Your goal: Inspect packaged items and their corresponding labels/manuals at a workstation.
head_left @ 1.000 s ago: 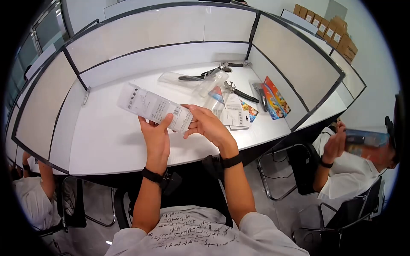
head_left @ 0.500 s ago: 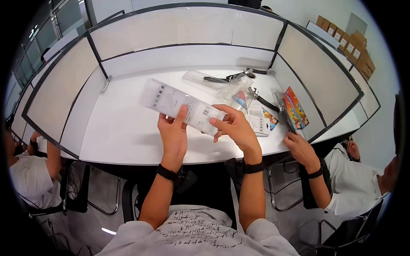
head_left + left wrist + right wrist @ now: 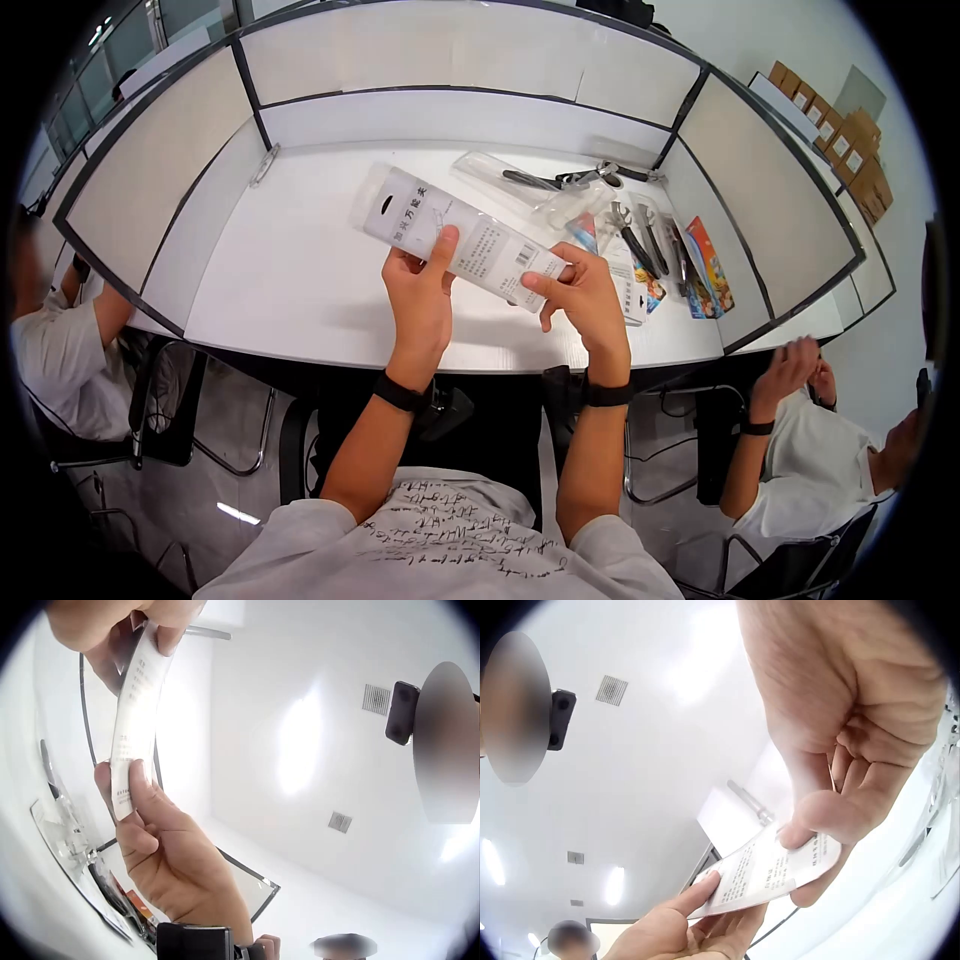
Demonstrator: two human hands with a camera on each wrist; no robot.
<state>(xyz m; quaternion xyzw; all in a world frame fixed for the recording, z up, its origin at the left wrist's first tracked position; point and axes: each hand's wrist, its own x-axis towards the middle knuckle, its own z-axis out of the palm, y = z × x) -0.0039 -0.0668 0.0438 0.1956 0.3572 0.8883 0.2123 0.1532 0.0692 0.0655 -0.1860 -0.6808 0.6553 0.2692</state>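
Both hands hold a clear plastic blister pack with a white printed backing card (image 3: 470, 245) above the desk, its printed side up and its hang-hole end to the left. My left hand (image 3: 420, 305) grips the pack's near edge, thumb on the print and fingers underneath. At the right end my right hand (image 3: 595, 305) pinches the card between thumb and fingers. The left wrist view shows the card (image 3: 135, 712) edge-on and slightly bowed, spanning both hands. In the right wrist view the card (image 3: 757, 870) lies between the two thumbs. The pack's underside is hidden from the head view.
Behind the pack lie empty-looking clear shells (image 3: 575, 205) and black-handled pliers (image 3: 535, 180). More hand tools (image 3: 635, 245), printed cards (image 3: 630, 295) and a red-and-blue card (image 3: 710, 270) lie to the right. Low partitions (image 3: 450, 50) enclose the desk (image 3: 270, 270). A person (image 3: 800, 440) sits at right.
The pack has tilted so its hang hole shows; both hands keep hold of it. The neighbour's hand reached to the desk's right side and withdrew; another tool lies there now. The head view shifted.
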